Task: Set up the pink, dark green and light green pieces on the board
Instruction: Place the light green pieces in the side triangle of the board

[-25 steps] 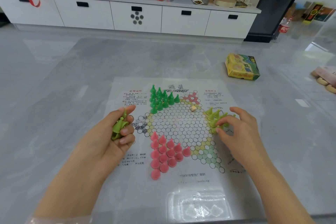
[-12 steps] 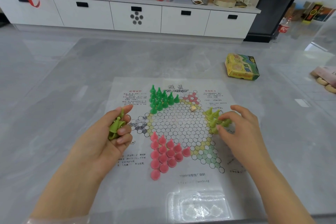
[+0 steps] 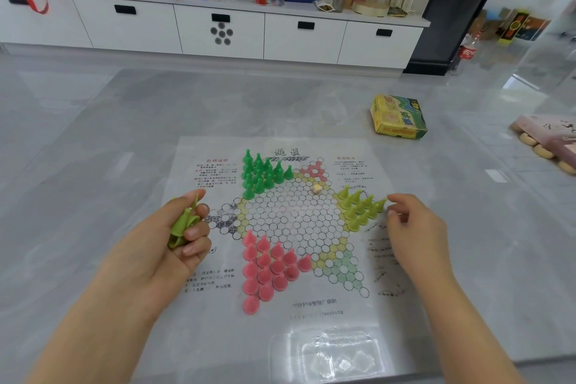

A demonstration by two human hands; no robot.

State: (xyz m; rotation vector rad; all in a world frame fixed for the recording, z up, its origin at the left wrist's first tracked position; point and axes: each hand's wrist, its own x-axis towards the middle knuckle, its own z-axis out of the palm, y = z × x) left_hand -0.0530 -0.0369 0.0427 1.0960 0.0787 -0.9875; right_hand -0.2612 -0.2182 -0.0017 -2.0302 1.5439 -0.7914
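Observation:
A paper star board (image 3: 290,221) lies flat on the grey table. Dark green pieces (image 3: 261,173) fill its upper-left point. Pink pieces (image 3: 268,268) fill the lower-left point. Light green pieces (image 3: 358,206) stand in the right point. My left hand (image 3: 174,243), left of the board, grips a few light green pieces (image 3: 182,224) in curled fingers. My right hand (image 3: 411,227) hovers just right of the light green group with fingers loosely bent and nothing visible in them.
A small cream die (image 3: 317,188) sits on the board's upper middle. A yellow-green game box (image 3: 399,117) lies at the back right. A clear plastic tray (image 3: 339,355) rests near the front edge. White cabinets line the far wall.
My right hand has drawn back to the right off the light green group, leaving another piece standing at its right tip. My left hand has barely moved.

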